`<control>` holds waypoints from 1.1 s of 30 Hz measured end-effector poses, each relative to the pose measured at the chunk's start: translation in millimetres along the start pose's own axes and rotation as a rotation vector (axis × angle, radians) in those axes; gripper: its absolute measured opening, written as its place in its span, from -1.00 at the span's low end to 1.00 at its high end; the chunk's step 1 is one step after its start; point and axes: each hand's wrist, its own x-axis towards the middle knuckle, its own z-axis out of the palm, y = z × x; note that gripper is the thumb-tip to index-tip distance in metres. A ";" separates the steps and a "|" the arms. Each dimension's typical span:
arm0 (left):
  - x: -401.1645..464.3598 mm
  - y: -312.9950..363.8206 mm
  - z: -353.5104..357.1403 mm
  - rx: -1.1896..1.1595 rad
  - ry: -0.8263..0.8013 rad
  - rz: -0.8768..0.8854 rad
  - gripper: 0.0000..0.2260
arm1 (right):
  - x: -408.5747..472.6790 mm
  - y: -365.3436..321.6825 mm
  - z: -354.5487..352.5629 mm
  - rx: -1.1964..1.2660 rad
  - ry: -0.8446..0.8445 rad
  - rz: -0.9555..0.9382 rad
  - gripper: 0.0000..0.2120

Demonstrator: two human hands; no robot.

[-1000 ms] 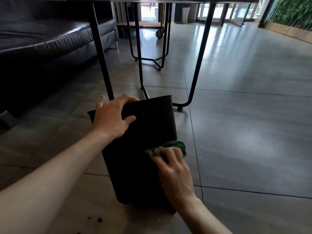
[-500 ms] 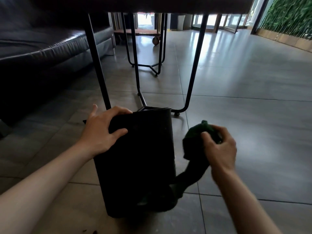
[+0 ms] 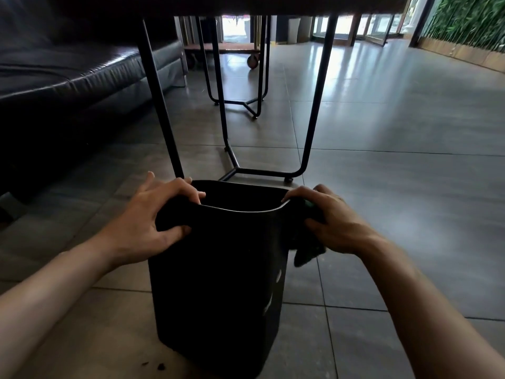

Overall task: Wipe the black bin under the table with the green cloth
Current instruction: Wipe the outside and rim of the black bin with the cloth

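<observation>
Left hand (image 3: pixel 153 217): clamped on the bin's left rim, fingers over the edge, thumb on the outer wall.
Right hand (image 3: pixel 332 222): gripping the right rim with the cloth (image 3: pixel 308 250) bunched under the palm; forearm angled in from the lower right.
Bin (image 3: pixel 218 283): upright on the tiled floor (image 3: pixel 396 214), mouth open, just before the table legs (image 3: pixel 161 105).
Open room: bare tiles to the right; sofa (image 3: pixel 68 86) well off to the left.
Crumbs (image 3: pixel 159 366): near the bin's base.
</observation>
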 end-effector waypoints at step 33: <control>52.5 11.4 6.3 0.372 0.131 0.160 -0.62 | -11.1 -69.1 92.0 0.282 0.532 -0.247 -0.55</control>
